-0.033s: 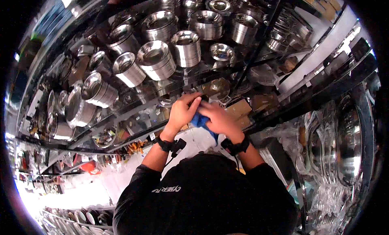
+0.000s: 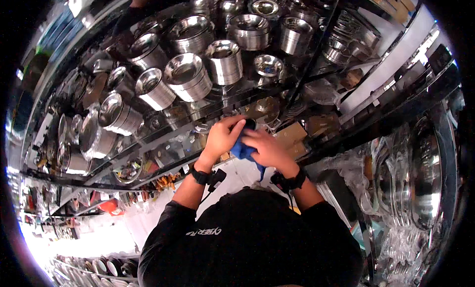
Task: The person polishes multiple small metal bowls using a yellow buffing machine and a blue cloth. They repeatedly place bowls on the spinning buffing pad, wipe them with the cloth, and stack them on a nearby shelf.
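Observation:
My left hand [image 2: 221,140] is closed round a small dark object with a rounded edge [image 2: 251,124], mostly hidden by my fingers; its kind I cannot make out. Close beside it, my right hand [image 2: 268,148] is closed on a blue cloth [image 2: 243,150], pressed against that object. The right fingers are slightly blurred. One end of the cloth hangs below the hands. Both hands are held in front of the shelf edge, below stacked steel bowls [image 2: 188,78].
A glass shelf carries several steel containers [image 2: 225,64] ahead. Cardboard boxes [image 2: 291,136] sit on a lower level just beyond my right hand. Large plastic-wrapped steel basins [image 2: 424,173] stand on a rack at the right. Pale floor [image 2: 148,213] shows at the left.
The right hand and the blue cloth have shifted slightly; more of the dark object's rounded edge shows. The shelf and its bowls sit a little lower in the picture.

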`<state>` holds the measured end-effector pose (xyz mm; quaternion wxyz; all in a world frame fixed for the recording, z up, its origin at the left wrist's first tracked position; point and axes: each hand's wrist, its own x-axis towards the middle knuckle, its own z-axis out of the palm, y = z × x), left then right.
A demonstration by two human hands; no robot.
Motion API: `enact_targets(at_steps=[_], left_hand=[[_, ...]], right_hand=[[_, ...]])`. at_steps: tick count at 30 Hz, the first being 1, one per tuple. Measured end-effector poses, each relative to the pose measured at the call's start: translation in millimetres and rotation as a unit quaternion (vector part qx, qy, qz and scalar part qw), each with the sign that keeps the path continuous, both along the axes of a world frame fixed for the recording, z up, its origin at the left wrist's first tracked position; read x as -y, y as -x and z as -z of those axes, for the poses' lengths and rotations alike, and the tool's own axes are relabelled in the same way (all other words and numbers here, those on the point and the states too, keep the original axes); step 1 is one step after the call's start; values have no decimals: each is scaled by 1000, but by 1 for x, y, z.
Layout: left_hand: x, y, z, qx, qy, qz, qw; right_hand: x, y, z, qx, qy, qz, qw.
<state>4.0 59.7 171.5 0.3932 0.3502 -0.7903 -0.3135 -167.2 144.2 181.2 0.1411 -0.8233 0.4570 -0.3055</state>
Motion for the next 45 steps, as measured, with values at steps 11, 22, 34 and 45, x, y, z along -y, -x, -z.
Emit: enact_targets(at_steps=[11,22,34,45], left_hand=[[108,129,-38,-266,-76,-120,954],[178,200,5,-145,19,-210,967],[187,172,40,-46,53,-224,972],[135,56,-97,103,222,-232,941]], right_hand=[[-64,150,35,152,-128,211,957],[-91,173,33,198,-149,227,942],[-53,172,46,170,-171,141,960],[-30,168,46,179,-199,111,957]])
